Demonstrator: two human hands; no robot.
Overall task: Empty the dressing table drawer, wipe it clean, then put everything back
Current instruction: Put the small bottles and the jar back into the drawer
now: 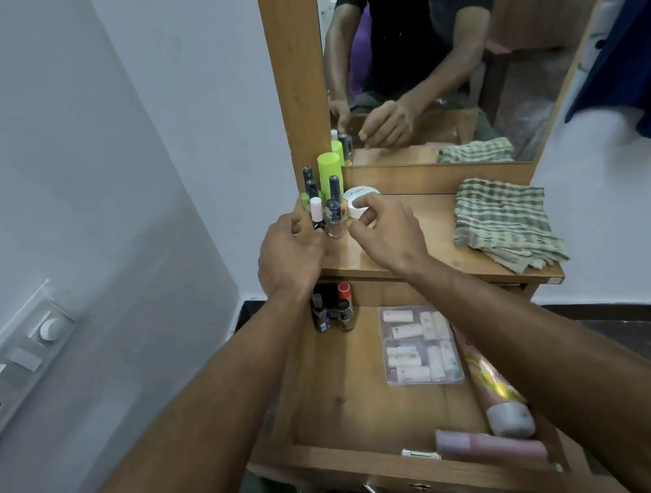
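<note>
Drawer [337, 392] pulled out, left floor bare; bottles [331, 308] at back-left corner, tubes [504, 405] along right wall. Left hand [287, 256] and right hand [387, 233] loosely curled, holding nothing, flanking a clear bottle [333, 217] near the surface [413, 250] front-left edge

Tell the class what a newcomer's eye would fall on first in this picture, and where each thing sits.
Two hands meet over a cluster of small bottles at the tabletop's back left corner: the left hand beside a clear bottle, the right hand in front of a white round jar. A checked cloth lies right; below, the open drawer holds a clear packet.
</note>
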